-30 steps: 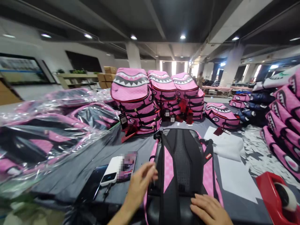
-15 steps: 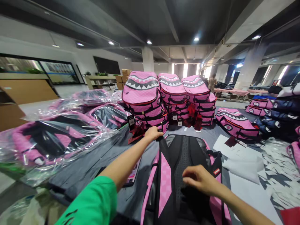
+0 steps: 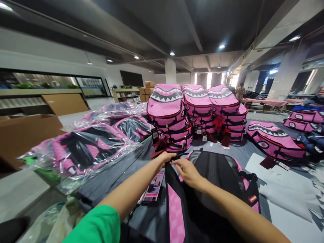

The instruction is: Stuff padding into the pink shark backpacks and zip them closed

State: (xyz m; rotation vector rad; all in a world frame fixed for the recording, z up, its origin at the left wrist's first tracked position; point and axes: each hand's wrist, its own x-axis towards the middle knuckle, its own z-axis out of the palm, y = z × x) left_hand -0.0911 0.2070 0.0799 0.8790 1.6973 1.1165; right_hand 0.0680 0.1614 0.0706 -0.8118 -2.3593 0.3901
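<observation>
A pink and black backpack (image 3: pixel 217 179) lies back-side up on the grey table (image 3: pixel 118 175) in front of me. My left hand (image 3: pixel 167 157) is closed on the backpack's top edge, near its carry handle. My right hand (image 3: pixel 186 170) reaches across beside it, fingers curled and pinching at the top of the black strap. Both arms stretch forward over the bag; a green sleeve (image 3: pixel 96 226) covers my left upper arm.
Stacks of pink shark-mouth backpacks (image 3: pixel 177 114) stand behind the bag. Bagged backpacks in clear plastic (image 3: pixel 86 148) lie at left. A phone (image 3: pixel 154 189) rests under my left arm. White paper sheets (image 3: pixel 286 189) lie at right. A person stands far back.
My right hand has moved from the middle of the backpack up to its top, beside my left hand. The view has swung a little to the left.
</observation>
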